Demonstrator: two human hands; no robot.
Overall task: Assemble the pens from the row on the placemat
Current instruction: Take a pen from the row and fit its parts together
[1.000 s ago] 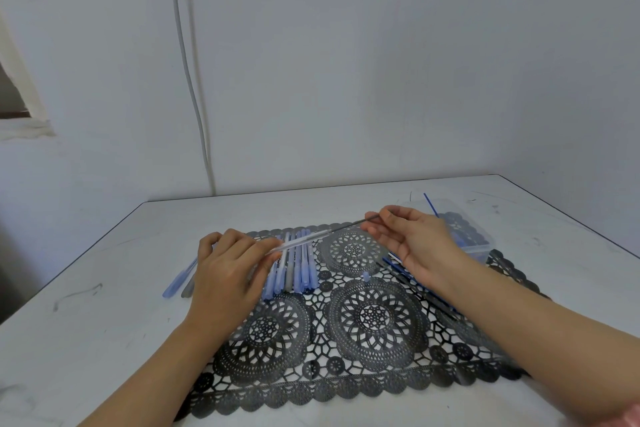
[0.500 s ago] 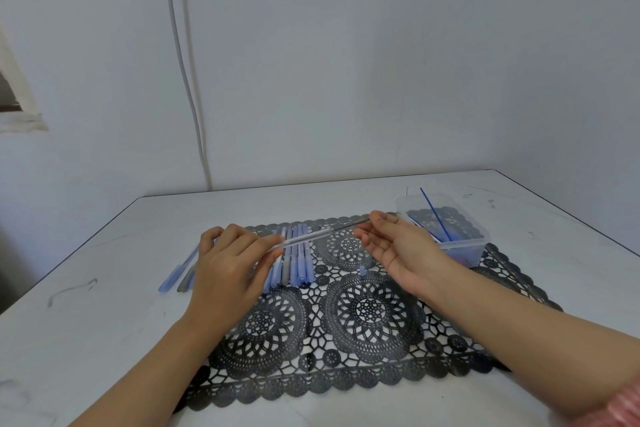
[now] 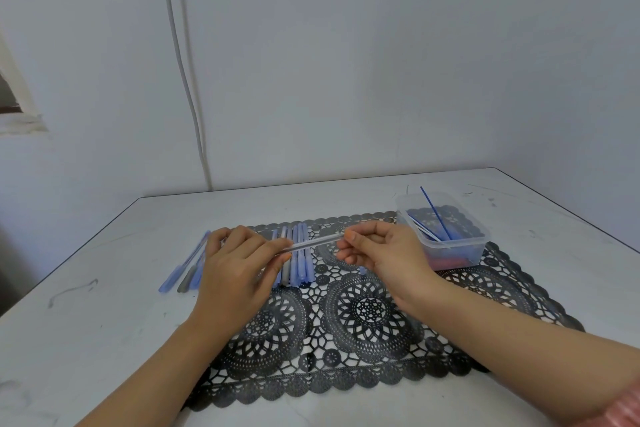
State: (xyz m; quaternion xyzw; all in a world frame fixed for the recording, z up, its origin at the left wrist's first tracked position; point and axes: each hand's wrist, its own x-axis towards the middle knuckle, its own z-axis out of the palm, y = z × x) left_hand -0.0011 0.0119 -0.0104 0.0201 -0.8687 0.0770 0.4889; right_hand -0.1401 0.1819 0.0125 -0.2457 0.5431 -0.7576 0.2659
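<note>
Your left hand (image 3: 239, 270) curls round one end of a clear pen barrel (image 3: 313, 242), and your right hand (image 3: 388, 253) pinches the other end at its fingertips. The barrel tilts up to the right, just above the row of pens (image 3: 298, 263) on the black lace placemat (image 3: 374, 308). Just beside your right hand, a plastic tub (image 3: 457, 243) holds thin blue refills (image 3: 435, 213).

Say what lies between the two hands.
In the head view, a clear pen barrel spans from the left hand to the right hand, above the row of pens.
</note>
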